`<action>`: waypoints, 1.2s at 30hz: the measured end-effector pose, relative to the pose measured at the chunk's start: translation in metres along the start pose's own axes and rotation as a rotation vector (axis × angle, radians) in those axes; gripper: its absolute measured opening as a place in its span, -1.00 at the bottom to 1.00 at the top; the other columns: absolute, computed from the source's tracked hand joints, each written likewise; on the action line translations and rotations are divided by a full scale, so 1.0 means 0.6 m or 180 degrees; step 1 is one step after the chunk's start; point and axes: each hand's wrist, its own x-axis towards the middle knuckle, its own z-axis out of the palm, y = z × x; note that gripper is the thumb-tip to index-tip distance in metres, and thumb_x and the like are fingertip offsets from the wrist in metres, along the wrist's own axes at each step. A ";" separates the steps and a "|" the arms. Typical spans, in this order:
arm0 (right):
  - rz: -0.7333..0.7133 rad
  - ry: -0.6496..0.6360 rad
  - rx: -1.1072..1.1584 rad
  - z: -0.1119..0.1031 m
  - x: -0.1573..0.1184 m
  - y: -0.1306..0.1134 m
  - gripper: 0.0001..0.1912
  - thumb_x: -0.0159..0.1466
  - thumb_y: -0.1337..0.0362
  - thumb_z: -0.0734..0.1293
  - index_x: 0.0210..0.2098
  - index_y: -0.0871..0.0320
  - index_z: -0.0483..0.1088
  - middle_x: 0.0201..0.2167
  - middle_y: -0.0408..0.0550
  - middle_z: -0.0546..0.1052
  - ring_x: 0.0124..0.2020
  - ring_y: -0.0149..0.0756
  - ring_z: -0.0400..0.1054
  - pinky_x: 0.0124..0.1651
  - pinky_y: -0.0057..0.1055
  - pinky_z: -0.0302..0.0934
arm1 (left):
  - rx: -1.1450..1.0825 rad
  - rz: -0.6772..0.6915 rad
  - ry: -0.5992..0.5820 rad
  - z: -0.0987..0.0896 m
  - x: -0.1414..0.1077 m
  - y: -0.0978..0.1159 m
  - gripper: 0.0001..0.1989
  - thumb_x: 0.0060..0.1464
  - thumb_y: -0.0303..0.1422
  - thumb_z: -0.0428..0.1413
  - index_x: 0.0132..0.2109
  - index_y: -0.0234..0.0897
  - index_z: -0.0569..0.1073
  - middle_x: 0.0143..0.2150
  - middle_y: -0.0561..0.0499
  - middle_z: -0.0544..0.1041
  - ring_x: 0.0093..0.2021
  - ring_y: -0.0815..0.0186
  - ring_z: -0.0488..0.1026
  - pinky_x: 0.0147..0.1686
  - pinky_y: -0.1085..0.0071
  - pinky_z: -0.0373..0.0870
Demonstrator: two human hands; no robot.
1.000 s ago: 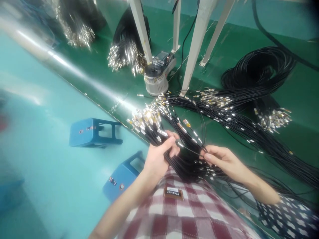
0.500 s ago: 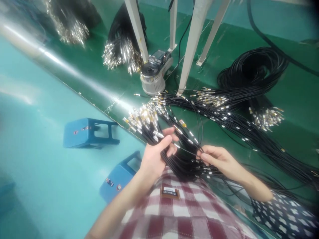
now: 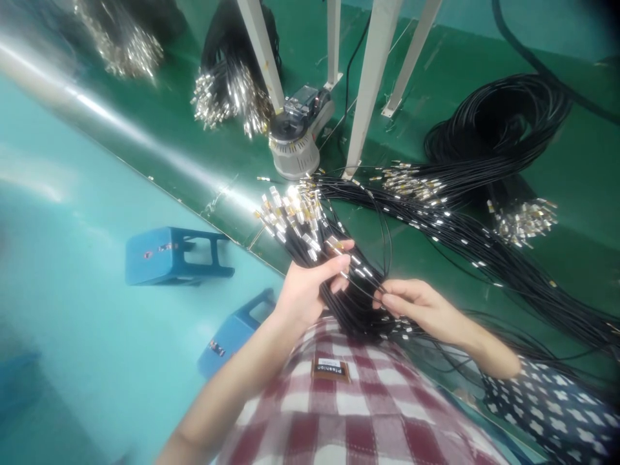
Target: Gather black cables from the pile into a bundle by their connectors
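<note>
My left hand (image 3: 314, 281) is wrapped round a thick bundle of black cables (image 3: 346, 316) whose shiny metal connector ends (image 3: 293, 213) fan out above it. Between the thumb and fingers of my right hand (image 3: 411, 303) are a few thin black cables (image 3: 371, 274), pinched close to the bundle's right side. White labels and metal tips on these cables lie near my left fingertips. The bundle runs down past the checked apron (image 3: 339, 407), where its lower part is partly hidden.
On the green surface lie more cables (image 3: 465, 242) and a large black coil (image 3: 498, 123). A grey tape dispenser (image 3: 295, 152) stands beside pale metal legs (image 3: 371, 90). Further cable bundles (image 3: 232, 97) lie at the back. Two blue stools (image 3: 150, 255) stand on the floor at left.
My left hand and the bundle have shifted slightly right and up. My right hand has moved a little left with its pinched cables, bringing their ends nearer the bundle.
</note>
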 end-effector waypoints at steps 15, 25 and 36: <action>-0.0140 0.0155 -0.0521 -0.007 0.005 -0.016 -0.54 0.38 -0.02 0.17 -0.27 0.21 0.51 -0.33 -0.01 0.57 -0.29 -0.27 0.42 -0.20 -0.40 0.23 | 0.0010 0.0054 0.0348 -0.010 -0.008 -0.006 -0.83 -0.07 -0.44 0.29 -0.26 -0.41 0.57 -0.58 0.10 0.35 -0.66 0.57 0.17 -0.55 0.50 0.20; -0.0284 0.0114 -0.0797 0.007 0.032 -0.026 -0.53 0.39 -0.02 0.12 -0.38 0.20 0.43 -0.54 -0.12 0.44 -0.49 -0.40 0.28 -0.37 -0.46 0.13 | 0.0130 -0.0058 0.0192 -0.013 0.000 0.004 -0.76 -0.17 -0.50 0.32 -0.25 -0.45 0.58 -0.55 0.10 0.35 -0.67 0.59 0.18 -0.58 0.52 0.19; -0.0090 0.0008 -0.1103 -0.011 0.013 -0.021 -0.55 0.40 0.04 0.12 -0.42 0.17 0.43 -0.45 -0.09 0.53 -0.43 -0.36 0.35 -0.31 -0.44 0.16 | -0.0087 -0.0027 0.0581 -0.018 0.003 0.001 -0.80 -0.18 -0.51 0.34 -0.34 -0.40 0.50 -0.59 0.11 0.38 -0.68 0.58 0.18 -0.57 0.52 0.23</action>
